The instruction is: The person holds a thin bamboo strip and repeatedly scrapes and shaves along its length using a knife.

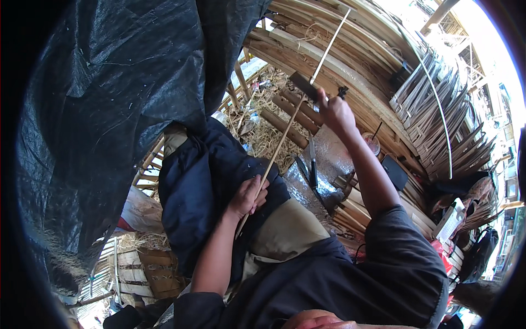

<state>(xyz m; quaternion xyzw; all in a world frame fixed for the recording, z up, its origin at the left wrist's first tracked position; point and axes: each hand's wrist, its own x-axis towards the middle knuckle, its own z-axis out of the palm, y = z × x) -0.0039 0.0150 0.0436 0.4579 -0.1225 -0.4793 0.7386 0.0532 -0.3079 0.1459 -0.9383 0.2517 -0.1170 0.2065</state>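
Note:
A long, thin bamboo strip (290, 122) slants from my lap up to the stacked wood at the top. My left hand (251, 196) is closed round its lower part, over dark cloth on my thigh. Farther out, my right hand (335, 114) grips a knife with a broad dark blade (303, 85). The blade lies across the strip and seems to touch it; my fingers cover most of the handle. Below that hand, a second knife (313, 164) with a black handle lies on a silvery sheet (334, 151), beside another dark, narrow tool.
A black tarp (126, 82) hangs at the left. Planks and bamboo lengths (350, 60) are stacked at the upper right, beside a bundle of thin strips (444, 109). Shavings (274, 90) litter the ground. A black pouch (393, 172) and a cup (372, 143) are right of my right forearm.

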